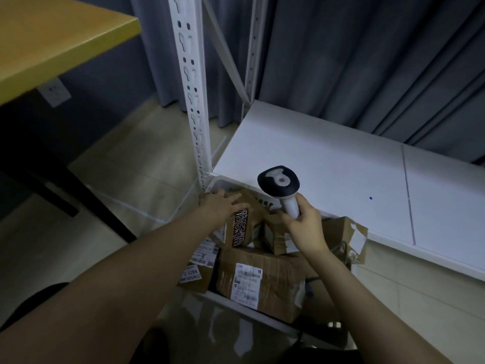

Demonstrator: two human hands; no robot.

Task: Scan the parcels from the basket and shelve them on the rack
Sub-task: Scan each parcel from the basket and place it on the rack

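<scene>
At the frame's centre our left hand (221, 207) lay flat-fingered on a taped cardboard parcel (241, 229) in the white plastic basket (223, 183) while our right hand (305, 223) gripped the round-headed scanner (278, 182).

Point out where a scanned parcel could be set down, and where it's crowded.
The white shelf board is bare from the upright post and curtain across its seam to the right edge; only the scanner in the right hand hangs over its front left corner. The basket below is crowded: parcels fill it, the left hand resting on one.
</scene>
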